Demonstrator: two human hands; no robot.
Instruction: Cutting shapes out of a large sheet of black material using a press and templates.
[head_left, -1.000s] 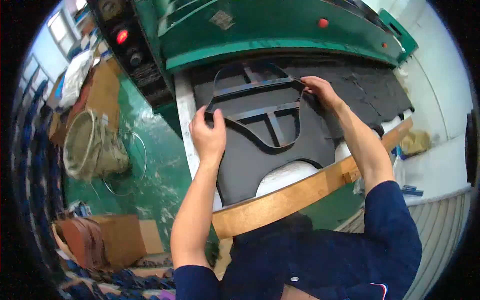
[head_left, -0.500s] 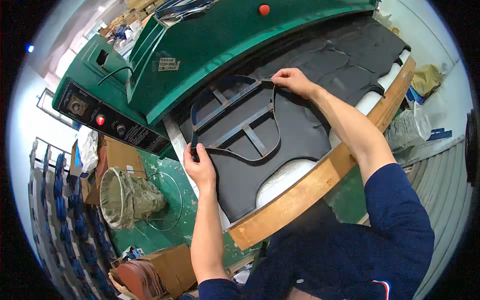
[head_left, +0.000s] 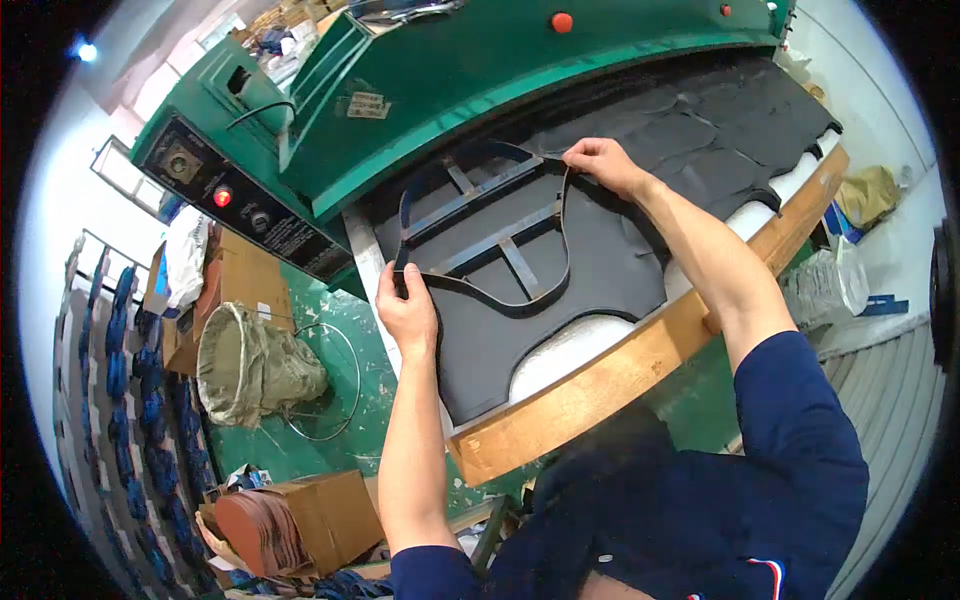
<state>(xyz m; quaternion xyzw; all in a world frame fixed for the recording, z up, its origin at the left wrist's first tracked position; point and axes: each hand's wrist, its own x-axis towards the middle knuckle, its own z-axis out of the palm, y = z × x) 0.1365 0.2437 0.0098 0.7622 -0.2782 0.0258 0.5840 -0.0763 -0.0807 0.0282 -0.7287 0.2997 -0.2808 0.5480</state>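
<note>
Both pinching the cutting die (head_left: 518, 268), my left hand (head_left: 409, 316) and right hand (head_left: 609, 168) should level it on black sheeting (head_left: 612, 268) beneath.

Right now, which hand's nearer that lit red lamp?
Left. Your left hand grips the cutting die, right of the red lamp; your right hand, at the die's right rim, is farther off.

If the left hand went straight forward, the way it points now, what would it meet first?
The left hand would first meet the metal frame, which is in its grip; beyond that, perhaps the green machine, though depth is unclear.
</note>
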